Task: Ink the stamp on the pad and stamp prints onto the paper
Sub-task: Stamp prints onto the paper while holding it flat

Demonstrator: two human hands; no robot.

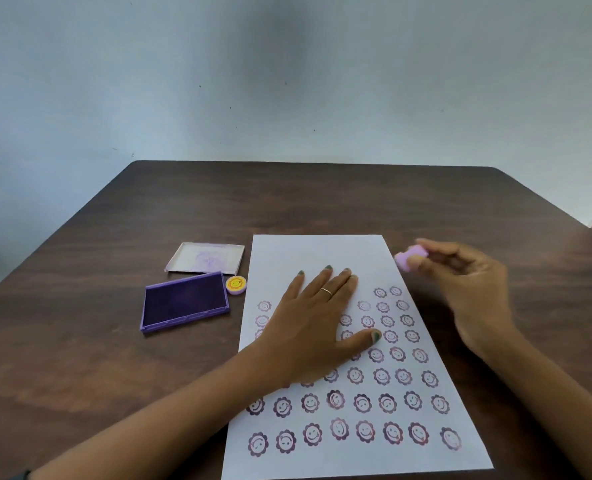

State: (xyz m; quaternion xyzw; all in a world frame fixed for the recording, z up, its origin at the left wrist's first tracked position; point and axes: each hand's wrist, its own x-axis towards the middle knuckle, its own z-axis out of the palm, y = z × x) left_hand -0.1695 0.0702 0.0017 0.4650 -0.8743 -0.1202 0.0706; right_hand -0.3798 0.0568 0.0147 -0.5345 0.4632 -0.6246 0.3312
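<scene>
We've got the stamp [410,258] pinched in our right hand [467,292], fingertips closed round it, held just off the right edge of the paper [322,252], above the desk [287,199]. It's motion-blurred, so we can't tell which way its face points. Our left hand [317,323] lies flat & spread on the paper approx mid-sheet, holding nothing, just pinning the sheet down.

Key relation: the ink pad [185,301] sits on the desk's left part, well apart from the stamp, w/ the whole sheet and our left hand between them. So if re-inking is next, our right hand must cross leftward over the paper; the left hand is nearer the pad but busy. The pad's long axis runs roughly left-right, tilted a bit.

Containers: pad tray is open, dark purple ink surface exposed. Its lid [206,258] lies inside-up just behind it, toward the far edge, empty apart from purple smears. A small yellow smiley cap [236,285] sits btw pad & paper.

Flower-face prints [384,375] fill the sheet's near half; the far part is blank, so we judge there's room for more rows.
</scene>
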